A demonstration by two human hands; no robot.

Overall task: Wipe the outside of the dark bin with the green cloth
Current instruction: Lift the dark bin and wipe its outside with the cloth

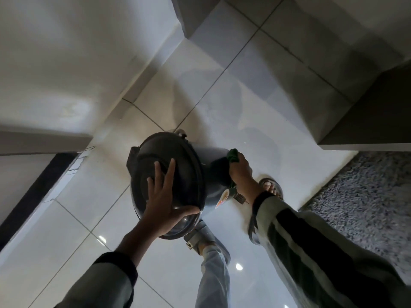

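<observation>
The dark bin point(211, 172) stands on the white tiled floor, tilted, with its round lid point(162, 152) facing me. My left hand point(163, 196) lies flat on the lid with fingers spread, steadying it. My right hand point(241, 172) is closed on the green cloth point(233, 155) and presses it against the bin's right side wall. A round sticker point(223, 197) shows low on the wall, near my right wrist. The bin's far side and base are hidden.
My two sandalled feet point(270, 187) stand close to the bin, one below it and one to its right. A grey shaggy rug point(364, 201) lies at the right. White walls with a dark skirting point(33, 192) close in at the left; a cabinet edge point(364, 121) juts at upper right.
</observation>
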